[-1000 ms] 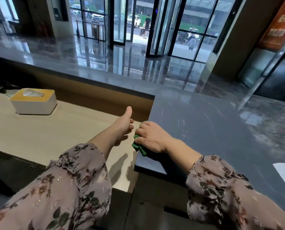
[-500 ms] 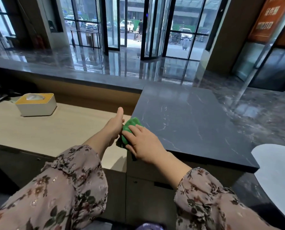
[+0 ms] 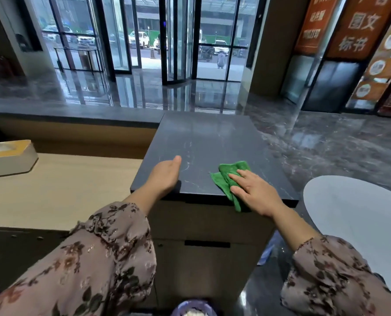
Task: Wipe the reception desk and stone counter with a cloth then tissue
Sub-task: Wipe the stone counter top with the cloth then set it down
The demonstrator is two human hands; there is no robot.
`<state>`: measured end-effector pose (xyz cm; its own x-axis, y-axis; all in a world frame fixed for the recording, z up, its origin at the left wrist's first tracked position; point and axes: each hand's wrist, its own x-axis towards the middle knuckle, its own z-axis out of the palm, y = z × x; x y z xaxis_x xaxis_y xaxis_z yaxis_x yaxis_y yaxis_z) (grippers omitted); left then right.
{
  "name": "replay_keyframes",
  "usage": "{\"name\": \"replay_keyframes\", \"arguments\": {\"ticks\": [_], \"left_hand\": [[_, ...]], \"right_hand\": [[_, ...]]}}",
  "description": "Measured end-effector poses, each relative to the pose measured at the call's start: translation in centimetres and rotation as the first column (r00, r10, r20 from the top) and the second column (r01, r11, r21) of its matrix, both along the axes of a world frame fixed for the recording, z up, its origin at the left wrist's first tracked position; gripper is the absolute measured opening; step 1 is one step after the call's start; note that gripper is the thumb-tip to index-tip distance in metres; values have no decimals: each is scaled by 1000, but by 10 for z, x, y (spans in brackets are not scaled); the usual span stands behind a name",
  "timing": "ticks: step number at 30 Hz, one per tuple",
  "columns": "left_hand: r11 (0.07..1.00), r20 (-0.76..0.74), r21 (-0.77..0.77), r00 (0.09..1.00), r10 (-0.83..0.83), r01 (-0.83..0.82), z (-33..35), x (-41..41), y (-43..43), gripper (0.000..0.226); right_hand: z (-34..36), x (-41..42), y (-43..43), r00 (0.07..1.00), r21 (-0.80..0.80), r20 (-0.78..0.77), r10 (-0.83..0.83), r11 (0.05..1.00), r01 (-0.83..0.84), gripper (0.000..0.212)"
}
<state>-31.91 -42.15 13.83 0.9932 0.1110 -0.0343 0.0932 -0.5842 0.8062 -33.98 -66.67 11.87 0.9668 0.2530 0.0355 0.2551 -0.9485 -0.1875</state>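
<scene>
Green cloth (image 3: 230, 179) under flat right hand (image 3: 256, 192)

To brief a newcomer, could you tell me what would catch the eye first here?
The bright green cloth, pressed under the right hand near the front edge of the dark stone counter. The left hand rests open at its left edge; a tissue box sits far left on the pale desk.

Pretty clearly a building lobby, reception area. Dark stone counter (image 3: 212, 142) up front, lower beige reception desk (image 3: 64, 190) with a tissue box (image 3: 7, 161) left of it, glass revolving door (image 3: 178, 49) and shiny stone floor (image 3: 326, 142) beyond it, orange signboards (image 3: 358, 26) off to its right.
</scene>
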Motion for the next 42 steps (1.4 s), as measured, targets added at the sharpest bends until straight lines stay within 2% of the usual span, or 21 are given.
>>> {"name": "replay_keyframes", "arguments": {"ticks": [5, 8, 10, 17, 21, 23, 29, 31, 35, 39, 42], "left_hand": [[991, -28, 45, 991, -127, 129, -6, -2, -4, 50], [985, -78, 86, 987, -143, 149, -5, 2, -3, 54], [985, -101, 97, 986, -131, 141, -4, 6, -1, 55], [996, -113, 48, 991, -73, 79, -8, 21, 2, 66], [989, -79, 131, 995, -64, 74, -4, 24, -2, 68], [975, -71, 205, 994, -77, 90, -1, 25, -7, 71], [884, -72, 448, 991, -109, 129, 1, 34, -34, 65], [870, -74, 470, 989, -130, 149, 4, 41, -44, 58], [859, -109, 444, 967, -228, 253, 11, 59, -60, 59], [842, -114, 432, 946, -303, 322, 10, 78, -70, 59], [826, -120, 449, 939, -323, 341, 1, 91, -75, 54]], "right_hand": [[-4, 5, -29, 967, -31, -7, -253, 967, 253, 51], [-7, 5, 0, 922, -81, 39, -385, 918, 387, 52], [-7, 1, 29, 914, -83, 50, -403, 910, 406, 53], [1, 9, 121, 997, -130, -60, -52, 990, 44, 56], [8, 18, 104, 987, -105, -126, 94, 989, -108, 56], [10, 20, 82, 985, -87, -138, 101, 990, -114, 56], [10, 24, 5, 966, -72, -154, -206, 978, 197, 57], [7, 24, -9, 927, -82, -136, -350, 936, 341, 58], [5, 21, -12, 801, -89, -144, -581, 814, 574, 60], [9, 27, 8, 748, -124, -207, -631, 775, 620, 63], [8, 35, 14, 834, -133, -239, -497, 868, 478, 63]]}}
